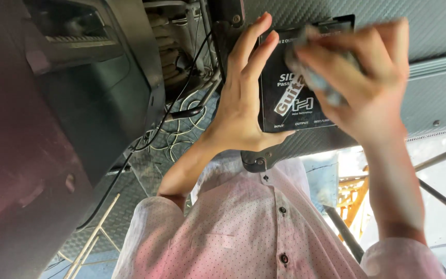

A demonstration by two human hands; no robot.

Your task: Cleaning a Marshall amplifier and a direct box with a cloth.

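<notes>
**Small black box wiped against a textured panel**

A dark, weave-patterned grey panel (305,20) fills the background, with a tangle of thin cables (181,124) beside it and a big black speaker-like cabinet (94,103) off to one side.

The left hand (243,98) has its grip spread, fingers fanned up along the edge of a small flat black box with white lettering and a slanted label (285,103), apparently bracing it so it stays put against the panel. The right hand (367,88), blurred with motion, has its grip pinched around a crumpled grey cloth (316,77) pressed onto the box's face, as if rubbing it. Below, the person's pink dotted button shirt (254,227) fills the foreground, and a metal stand leg (440,194) shows in the bright area beside it.
</notes>
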